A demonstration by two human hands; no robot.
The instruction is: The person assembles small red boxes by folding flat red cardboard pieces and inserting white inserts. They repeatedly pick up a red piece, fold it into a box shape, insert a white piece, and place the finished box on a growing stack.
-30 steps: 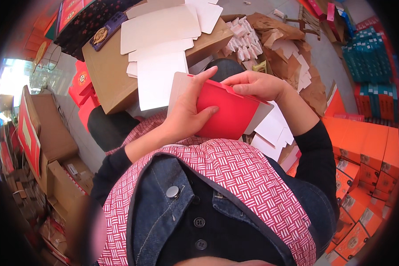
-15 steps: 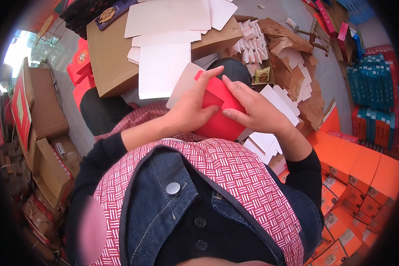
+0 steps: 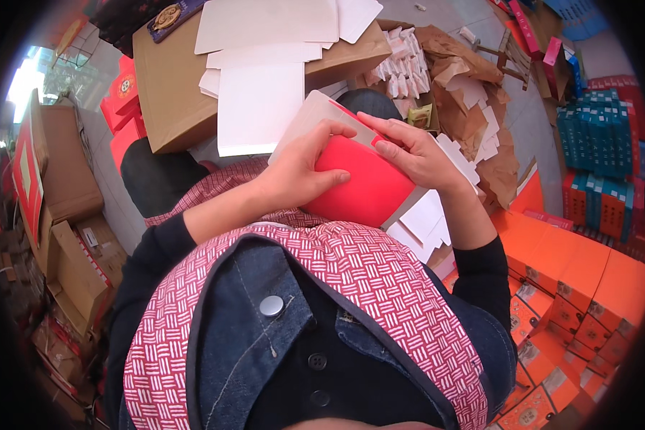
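A red carton (image 3: 362,179) of thin card, partly folded, sits between my hands above my lap. Its pale grey inner side shows along the far edge and at the lower right corner. My left hand (image 3: 301,168) grips the carton's left side, with its thumb lying on the red face and its fingers bent over the far part. Pressed together at the far right edge, the fingers and thumb of my right hand (image 3: 419,154) pinch a narrow red fold. What lies under the carton is hidden.
White flat card blanks (image 3: 261,100) lie on a brown cardboard box (image 3: 175,93) ahead. Right of it are small wrapped packets (image 3: 408,64) and crumpled brown paper (image 3: 455,61). Orange boxes (image 3: 559,258) are stacked at the right, an opened brown carton (image 3: 79,279) at the left.
The red flap that lay folded across the carton has swung back, baring a wider smooth red face and a pale far strip. My right hand has moved right to the far edge.
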